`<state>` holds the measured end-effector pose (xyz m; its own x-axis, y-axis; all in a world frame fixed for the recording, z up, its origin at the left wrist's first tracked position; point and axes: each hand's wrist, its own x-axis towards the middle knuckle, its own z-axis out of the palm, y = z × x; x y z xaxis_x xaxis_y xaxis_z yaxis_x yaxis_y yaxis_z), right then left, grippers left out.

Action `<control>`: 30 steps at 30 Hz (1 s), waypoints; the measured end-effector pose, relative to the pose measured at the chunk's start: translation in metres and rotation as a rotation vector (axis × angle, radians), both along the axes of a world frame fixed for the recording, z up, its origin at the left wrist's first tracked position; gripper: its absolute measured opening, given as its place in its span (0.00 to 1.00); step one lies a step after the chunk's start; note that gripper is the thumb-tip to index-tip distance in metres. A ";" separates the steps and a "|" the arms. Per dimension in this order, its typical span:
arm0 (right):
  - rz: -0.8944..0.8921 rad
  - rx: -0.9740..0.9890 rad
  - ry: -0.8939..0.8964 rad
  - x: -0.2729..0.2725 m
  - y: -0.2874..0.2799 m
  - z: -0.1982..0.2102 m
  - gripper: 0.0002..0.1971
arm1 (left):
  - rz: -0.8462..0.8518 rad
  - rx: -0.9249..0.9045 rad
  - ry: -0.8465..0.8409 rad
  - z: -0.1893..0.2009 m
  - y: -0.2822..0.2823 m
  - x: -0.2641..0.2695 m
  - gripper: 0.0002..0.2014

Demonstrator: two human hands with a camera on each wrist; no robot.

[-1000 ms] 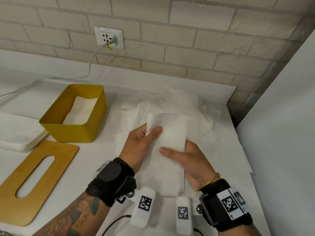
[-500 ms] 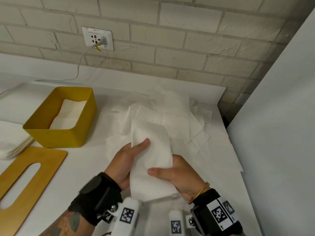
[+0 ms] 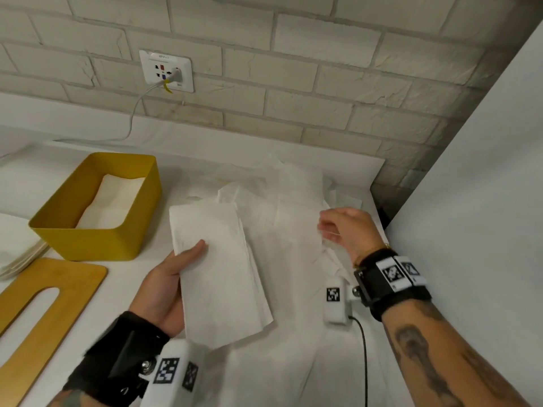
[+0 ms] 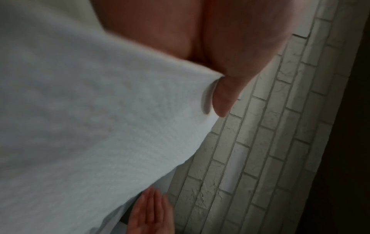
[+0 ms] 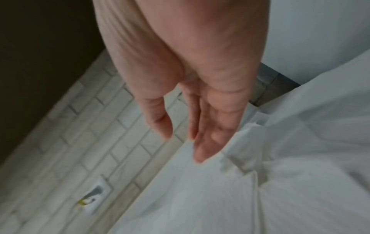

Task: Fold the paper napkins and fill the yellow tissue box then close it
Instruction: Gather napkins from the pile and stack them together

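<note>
A person's left hand (image 3: 167,286) grasps a folded napkin (image 3: 217,268), thumb on top, just right of the open yellow box (image 3: 97,230). The right hand (image 3: 346,230), fingers loose and empty, hovers over the napkin pile (image 3: 293,201); only its wrist view shows straightened fingertips (image 5: 202,152) near a sheet's edge. The lid (image 3: 44,312) lies left.

Open-topped yellow rectangular tissue box (image 3: 97,233) stands left of my napkin-holding left hand (image 3: 167,286), a bare white tabletop (image 3: 123,277) strip between. The flat wooden slotted lid (image 3: 44,304) lies just before it. Plain white wall panel (image 3: 470,201) close on the right.
</note>
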<state>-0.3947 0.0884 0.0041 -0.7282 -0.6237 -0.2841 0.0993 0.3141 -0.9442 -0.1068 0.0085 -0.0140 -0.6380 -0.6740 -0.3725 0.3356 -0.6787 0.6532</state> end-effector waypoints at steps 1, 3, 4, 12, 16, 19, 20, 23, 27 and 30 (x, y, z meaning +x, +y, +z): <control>-0.032 0.041 0.020 -0.011 -0.012 -0.006 0.05 | -0.014 0.041 0.004 -0.002 0.002 0.002 0.22; -0.055 0.115 0.013 -0.026 -0.032 -0.020 0.10 | -0.053 0.092 0.034 -0.004 0.005 0.005 0.27; -0.058 0.135 -0.003 -0.029 -0.040 -0.025 0.13 | -0.073 0.102 0.049 -0.005 0.007 0.007 0.30; -0.070 0.123 0.067 -0.039 -0.081 -0.029 0.24 | -0.055 0.197 0.038 -0.013 0.008 0.019 0.21; -0.005 -0.039 0.162 -0.023 -0.082 0.010 0.10 | -0.048 0.204 0.009 -0.015 0.009 0.018 0.23; 0.137 -0.246 0.103 0.008 -0.071 0.053 0.08 | -0.037 0.209 -0.019 -0.017 0.009 0.013 0.25; 0.179 -0.322 0.076 0.022 -0.064 0.067 0.07 | -0.041 0.210 -0.021 -0.018 0.010 0.011 0.26; 0.292 -0.481 -0.036 0.059 -0.039 0.088 0.09 | -0.059 0.227 -0.007 -0.020 0.012 0.006 0.26; 0.383 -0.419 -0.188 0.099 -0.007 0.055 0.13 | -0.101 0.238 0.067 -0.024 0.016 0.004 0.28; 0.430 -0.233 -0.252 0.120 0.015 0.007 0.16 | -0.146 0.265 0.173 -0.023 0.023 0.005 0.30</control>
